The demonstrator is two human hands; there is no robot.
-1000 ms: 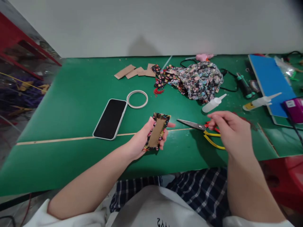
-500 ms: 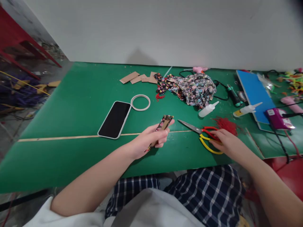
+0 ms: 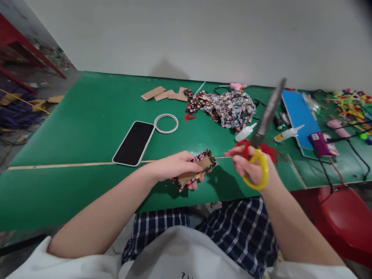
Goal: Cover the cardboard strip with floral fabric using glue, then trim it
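Now the left hand (image 3: 174, 167) pinches a small card rectangle wrapped in floral fabric (image 3: 195, 173), fingers closed over its near end, holding it just above the green table (image 3: 87, 116) near the front edge. The right hand (image 3: 252, 167) is closed around the red and yellow handles of a pair of scissors (image 3: 260, 145), lifted clear of the table with the blurred grey blades pointing up and away; whether the blades are parted cannot be told. The fabric-wrapped card looks light and fairly stiff through its cardboard core, while the folded cloth edges are soft and could peel back, so it seems best held flat between thumb and fingers across the cardboard middle, leaving the edges free. The scissors are rigid and sharp at the tip and are best taken by the handle loops. Compared with half a second ago, the scissors have left the table, where they lay with the right hand resting on their handles, and the card has tipped from edge-on to show its brown face. Behind lie a phone (image 3: 133, 142), a white ring (image 3: 166, 123), cardboard strips (image 3: 162, 94), a heap of floral cloth (image 3: 231, 108), glue bottles (image 3: 245, 132) and a tuft of red thread (image 3: 271, 151).
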